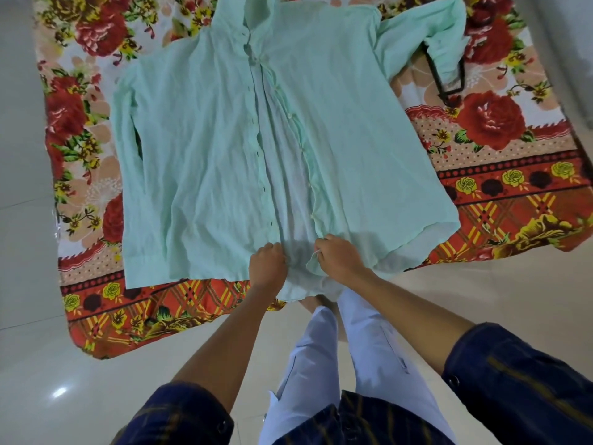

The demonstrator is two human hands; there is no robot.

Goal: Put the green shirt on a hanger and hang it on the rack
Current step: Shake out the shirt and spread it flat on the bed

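The pale green shirt [199,149] lies flat, front up, on a floral sheet [500,194], its placket unbuttoned and parted down the middle. At the near hem, my left hand [267,263] pinches the left front panel's bottom edge. My right hand [337,258] grips the right panel's bottom corner, which is folded up slightly. A black hanger [449,81] lies at the far right, partly covered by the shirt's right sleeve. No rack is in view.
The sheet is spread on a glossy white tiled floor [64,380]. My legs in light trousers [353,348] stand at the sheet's near edge. A pale surface borders the far right corner.
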